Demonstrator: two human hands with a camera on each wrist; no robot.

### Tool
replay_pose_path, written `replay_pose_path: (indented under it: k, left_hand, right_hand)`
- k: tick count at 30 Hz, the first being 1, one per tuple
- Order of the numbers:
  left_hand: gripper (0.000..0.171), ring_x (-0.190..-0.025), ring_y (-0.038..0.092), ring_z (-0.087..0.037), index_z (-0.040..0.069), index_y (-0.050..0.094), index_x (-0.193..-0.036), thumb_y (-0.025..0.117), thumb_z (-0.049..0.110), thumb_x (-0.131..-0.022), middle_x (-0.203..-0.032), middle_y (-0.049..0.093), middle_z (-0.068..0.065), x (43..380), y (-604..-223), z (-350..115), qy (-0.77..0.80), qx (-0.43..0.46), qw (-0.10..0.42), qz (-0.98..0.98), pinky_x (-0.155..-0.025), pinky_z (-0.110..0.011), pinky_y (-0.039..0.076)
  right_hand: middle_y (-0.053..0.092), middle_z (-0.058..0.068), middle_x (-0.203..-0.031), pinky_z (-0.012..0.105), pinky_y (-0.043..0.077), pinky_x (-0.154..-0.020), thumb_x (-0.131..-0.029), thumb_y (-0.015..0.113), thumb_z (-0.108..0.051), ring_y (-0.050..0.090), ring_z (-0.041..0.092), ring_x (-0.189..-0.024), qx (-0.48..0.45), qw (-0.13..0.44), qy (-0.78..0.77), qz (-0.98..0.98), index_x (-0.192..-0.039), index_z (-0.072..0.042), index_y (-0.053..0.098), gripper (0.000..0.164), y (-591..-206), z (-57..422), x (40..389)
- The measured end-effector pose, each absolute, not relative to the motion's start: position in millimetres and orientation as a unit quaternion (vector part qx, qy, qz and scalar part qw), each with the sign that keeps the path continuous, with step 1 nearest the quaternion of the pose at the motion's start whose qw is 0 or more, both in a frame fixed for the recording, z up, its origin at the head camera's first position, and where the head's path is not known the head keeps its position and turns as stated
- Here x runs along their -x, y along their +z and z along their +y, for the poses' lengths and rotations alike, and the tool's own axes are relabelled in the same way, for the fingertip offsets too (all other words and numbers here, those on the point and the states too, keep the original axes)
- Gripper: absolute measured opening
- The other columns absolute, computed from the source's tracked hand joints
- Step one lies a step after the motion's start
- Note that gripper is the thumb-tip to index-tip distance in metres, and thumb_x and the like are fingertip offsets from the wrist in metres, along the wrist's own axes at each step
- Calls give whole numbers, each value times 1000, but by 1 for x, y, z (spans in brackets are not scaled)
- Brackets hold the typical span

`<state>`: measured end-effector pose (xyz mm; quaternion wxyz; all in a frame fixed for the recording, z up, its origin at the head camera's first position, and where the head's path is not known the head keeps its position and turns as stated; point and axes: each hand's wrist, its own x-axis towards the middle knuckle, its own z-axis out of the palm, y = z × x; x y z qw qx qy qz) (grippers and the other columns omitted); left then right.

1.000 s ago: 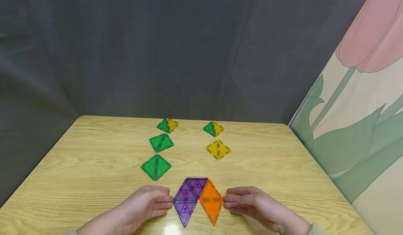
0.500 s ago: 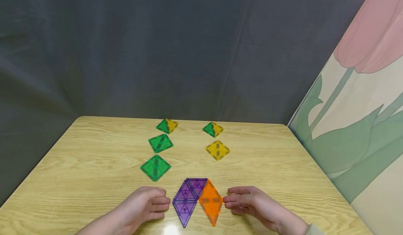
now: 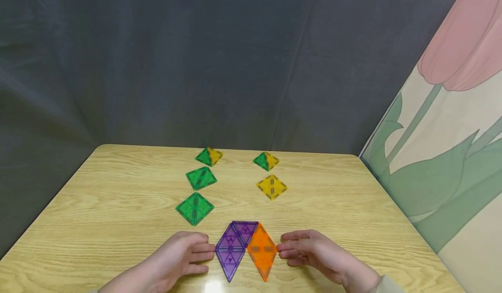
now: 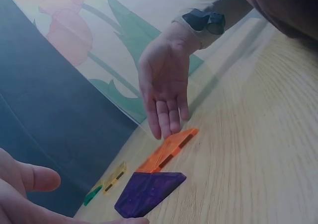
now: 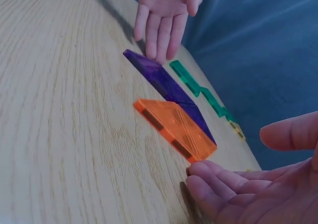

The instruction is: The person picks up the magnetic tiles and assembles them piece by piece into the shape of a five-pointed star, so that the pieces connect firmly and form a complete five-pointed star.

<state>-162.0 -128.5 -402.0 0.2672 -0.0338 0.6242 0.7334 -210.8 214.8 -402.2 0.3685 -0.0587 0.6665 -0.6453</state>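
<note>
Three purple triangular magnetic tiles (image 3: 230, 258) lie joined flat on the wood table, bending from the left side over the top. To their right, meeting them at the upper corner, lies an orange diamond (image 3: 262, 258) made of two triangular tiles. My left hand (image 3: 184, 256) is on the left with fingers extended, fingertips right at the purple tiles' outer corner. Opposite it, my right hand (image 3: 313, 253) has loosely extended fingers touching the orange diamond's outer corner. Both wrist views show relaxed fingers and thumbs, with nothing gripped.
Farther back on the left lie two green diamonds (image 3: 195, 209) (image 3: 201, 178) and a green-and-yellow one (image 3: 209, 157). On the right are a yellow diamond (image 3: 272, 187) and another green-and-yellow piece (image 3: 266, 161). A dark curtain (image 3: 196, 66) hangs behind the table (image 3: 117, 197).
My left fingertips drew slightly back from the purple tiles half a second ago and now are back at their corner. The right hand stays at the orange diamond; the tiles keep their arrangement.
</note>
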Motion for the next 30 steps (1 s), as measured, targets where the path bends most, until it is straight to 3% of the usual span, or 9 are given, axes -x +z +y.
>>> replay_pose_path:
  k: [12, 18, 25, 30]
  left_hand:
    - [65, -126, 44, -53, -27, 19, -138, 44, 19, -100, -135, 41, -44, 163, -400, -129, 723, 36, 258, 640, -93, -56, 49]
    - [60, -121, 50, -50, -28, 24, -135, 44, 18, -101, -129, 50, -40, 163, -404, -130, 730, 44, 248, 635, -93, -54, 50]
    - [48, -115, 58, -41, -22, 33, -129, 44, 16, -101, -118, 62, -28, 163, -409, -131, 746, 70, 245, 615, -93, -51, 51]
    - [41, -113, 59, -39, -19, 34, -127, 41, 13, -102, -119, 61, -28, 163, -412, -131, 758, 79, 240, 602, -94, -51, 50]
  right_hand:
    - [62, 24, -124, 43, 52, -93, -101, 49, -14, 62, 31, -111, 58, 372, -651, 659, -139, 19, 37, 52, -402, 215, 212]
    - [62, 26, -122, 45, 53, -92, -100, 47, -10, 63, 32, -109, 48, 364, -673, 643, -137, 20, 39, 48, -406, 215, 212]
    - [64, 25, -119, 45, 54, -91, -101, 45, -12, 64, 32, -107, 39, 358, -687, 631, -134, 20, 40, 46, -409, 213, 212]
    - [65, 23, -118, 43, 53, -92, -102, 45, -13, 64, 31, -107, 31, 361, -685, 632, -133, 19, 43, 45, -408, 212, 213]
